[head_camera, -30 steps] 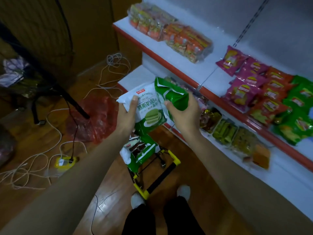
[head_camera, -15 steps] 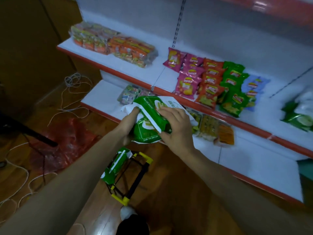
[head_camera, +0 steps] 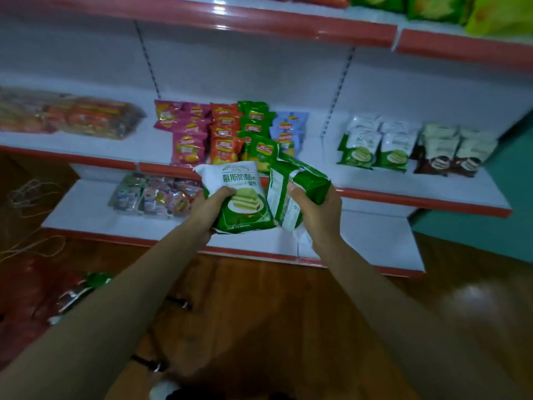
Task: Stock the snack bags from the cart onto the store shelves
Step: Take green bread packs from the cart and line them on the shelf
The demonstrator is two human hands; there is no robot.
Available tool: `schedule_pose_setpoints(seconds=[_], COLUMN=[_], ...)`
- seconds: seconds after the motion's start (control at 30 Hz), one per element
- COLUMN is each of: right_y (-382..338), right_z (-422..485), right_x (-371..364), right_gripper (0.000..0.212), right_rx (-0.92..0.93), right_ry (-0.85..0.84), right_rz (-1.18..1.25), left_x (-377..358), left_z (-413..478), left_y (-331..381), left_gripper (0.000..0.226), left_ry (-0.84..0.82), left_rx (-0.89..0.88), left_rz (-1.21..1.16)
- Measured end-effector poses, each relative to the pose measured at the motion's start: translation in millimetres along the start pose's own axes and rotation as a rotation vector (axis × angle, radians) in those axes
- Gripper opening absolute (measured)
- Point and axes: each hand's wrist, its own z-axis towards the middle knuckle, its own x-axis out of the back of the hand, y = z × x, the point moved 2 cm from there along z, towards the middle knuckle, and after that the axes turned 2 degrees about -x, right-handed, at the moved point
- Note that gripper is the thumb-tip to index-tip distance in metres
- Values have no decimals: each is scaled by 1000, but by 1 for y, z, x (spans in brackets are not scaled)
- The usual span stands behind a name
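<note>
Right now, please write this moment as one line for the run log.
phase: carrying to shelf | left hand: holds green-white bag | right hand: holds second green bag | matching bags: middle shelf, right

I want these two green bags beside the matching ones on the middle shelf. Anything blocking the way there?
Nothing visible does. Both hands, left and right, hold green bags in open air; the matching bags have bare shelf beside them.

1. Left hand (head_camera: 206, 210) holds a white-and-green cake bag (head_camera: 240, 197), left of the green plastic bag (head_camera: 297, 192) in the right hand (head_camera: 320, 213).
2. Behind both, the white red-edged middle shelf (head_camera: 403, 183) carries matching green-and-white bags (head_camera: 375, 148) at right.
</note>
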Motion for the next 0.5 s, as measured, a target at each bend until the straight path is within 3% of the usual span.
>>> schedule_pose_setpoints(seconds=[0.17, 0.4, 0.5], right_y=[0, 7, 10], right_z=[17, 40, 55], right_x=[95, 185, 207], right_gripper=[27, 28, 27], right_rx=[-64, -148, -164], right_ry=[90, 237, 268], right_rz=[50, 186, 237], left_x=[-105, -205, -232], left_z=[-24, -32, -19], left_y=[-5, -12, -15], left_gripper=[49, 21, 34], left_ry=[-122, -241, -260], left_rx=[-54, -88, -58], left_rz=[75, 167, 202])
